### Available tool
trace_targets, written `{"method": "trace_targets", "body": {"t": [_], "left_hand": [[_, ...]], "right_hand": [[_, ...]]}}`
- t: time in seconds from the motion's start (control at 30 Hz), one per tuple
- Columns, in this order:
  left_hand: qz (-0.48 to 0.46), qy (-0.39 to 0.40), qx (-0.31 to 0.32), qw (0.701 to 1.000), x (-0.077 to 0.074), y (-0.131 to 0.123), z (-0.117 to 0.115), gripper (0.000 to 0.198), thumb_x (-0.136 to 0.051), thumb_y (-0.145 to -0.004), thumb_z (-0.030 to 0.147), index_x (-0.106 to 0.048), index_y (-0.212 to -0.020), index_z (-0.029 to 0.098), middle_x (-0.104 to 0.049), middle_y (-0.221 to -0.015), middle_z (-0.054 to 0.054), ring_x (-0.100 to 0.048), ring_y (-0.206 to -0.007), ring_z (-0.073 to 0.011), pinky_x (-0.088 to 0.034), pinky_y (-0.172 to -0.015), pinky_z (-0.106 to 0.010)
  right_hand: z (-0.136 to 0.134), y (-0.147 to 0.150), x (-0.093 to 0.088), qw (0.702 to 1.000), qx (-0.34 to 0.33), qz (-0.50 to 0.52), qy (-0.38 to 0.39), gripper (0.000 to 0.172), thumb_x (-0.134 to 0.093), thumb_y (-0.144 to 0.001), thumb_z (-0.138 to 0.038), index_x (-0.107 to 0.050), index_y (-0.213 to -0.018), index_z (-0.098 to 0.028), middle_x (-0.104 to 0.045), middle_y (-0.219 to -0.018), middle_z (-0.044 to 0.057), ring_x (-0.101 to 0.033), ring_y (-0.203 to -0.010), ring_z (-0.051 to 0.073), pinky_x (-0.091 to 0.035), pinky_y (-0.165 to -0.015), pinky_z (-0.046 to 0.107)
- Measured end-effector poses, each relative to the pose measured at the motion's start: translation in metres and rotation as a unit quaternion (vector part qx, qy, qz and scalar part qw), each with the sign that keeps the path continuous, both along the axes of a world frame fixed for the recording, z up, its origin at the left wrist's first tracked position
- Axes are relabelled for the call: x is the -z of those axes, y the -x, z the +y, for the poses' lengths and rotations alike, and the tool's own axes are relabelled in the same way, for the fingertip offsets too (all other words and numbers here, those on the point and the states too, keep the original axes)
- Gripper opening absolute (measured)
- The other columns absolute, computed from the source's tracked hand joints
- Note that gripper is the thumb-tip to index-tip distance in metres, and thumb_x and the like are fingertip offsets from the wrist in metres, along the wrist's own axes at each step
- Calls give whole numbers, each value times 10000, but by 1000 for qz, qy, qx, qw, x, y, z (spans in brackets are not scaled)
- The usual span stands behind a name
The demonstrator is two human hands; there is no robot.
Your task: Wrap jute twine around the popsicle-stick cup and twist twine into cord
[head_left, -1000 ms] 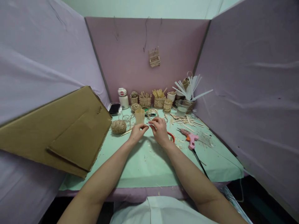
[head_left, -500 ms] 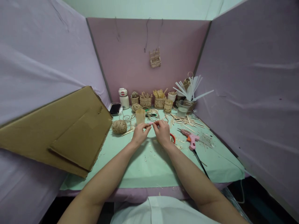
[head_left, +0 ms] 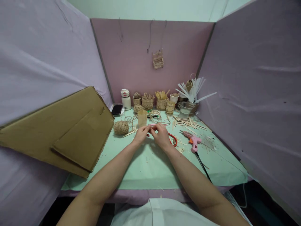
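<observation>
Over the middle of the table, my left hand (head_left: pixel 141 135) and my right hand (head_left: pixel 161 135) meet at the fingertips. Both are closed in a pinch; whatever lies between the fingers is too small or hidden to make out. Just beyond them is a slim pink tool (head_left: pixel 162 125), partly covered by my right hand. Red-handled scissors (head_left: pixel 174 140) lie beside and beneath my right hand, mostly hidden. A pale, upright stick cup (head_left: pixel 142 118) stands right behind my left hand. To its left rests a ball of twine (head_left: pixel 121 127).
A pink glue gun (head_left: pixel 194 142) lies at the right with its cord. Behind it are scattered wooden sticks (head_left: pixel 190 122) and a clear cup (head_left: pixel 185 110). Small baskets (head_left: pixel 162 104) of sticks line the back. Cardboard (head_left: pixel 77 135) leans at the left.
My fingertips have dropped slightly and come closer together. More of the pink tool and the red scissor handle shows now. The whole view has shifted a little.
</observation>
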State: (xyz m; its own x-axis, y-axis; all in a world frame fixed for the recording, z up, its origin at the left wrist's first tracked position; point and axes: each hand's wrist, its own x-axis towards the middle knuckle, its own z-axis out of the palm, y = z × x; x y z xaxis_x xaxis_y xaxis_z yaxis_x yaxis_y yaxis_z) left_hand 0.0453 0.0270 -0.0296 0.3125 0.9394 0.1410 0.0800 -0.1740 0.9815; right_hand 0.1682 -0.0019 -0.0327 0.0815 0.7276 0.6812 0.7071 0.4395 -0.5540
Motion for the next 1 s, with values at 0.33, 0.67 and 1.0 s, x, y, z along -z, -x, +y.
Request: {"method": "trace_targets", "body": {"t": [0.33,0.67,1.0], "left_hand": [[18,186,165,968,3,15,4,249,-664,-649,369,-571,-606,142,-409,-456,46,-304,-389,-47,-195,-406,-204],[31,149,206,967,-24,41,13,284,-674,-677,407,-605,-679,132,-471,-504,29,-351,-430,-42,-234,-422,-189],[106,-31,20,994,-24,31,15,243,-663,-653,368,-639,-681,128,-624,-615,-31,-509,-564,-113,-384,-550,-233]], "right_hand": [[-8,-4,-14,993,-117,33,7,191,-456,-839,-217,-644,-861,-190,-649,-884,54,-572,-883,177,-422,-799,304],[-5,-8,-11,978,-156,9,138,267,-476,-860,-374,-654,-819,-180,-639,-711,5,-517,-630,120,-357,-587,219],[2,-9,-7,985,-54,136,91,275,-514,-800,-391,-634,-692,-169,-582,-592,-1,-464,-546,125,-337,-536,238]]}}
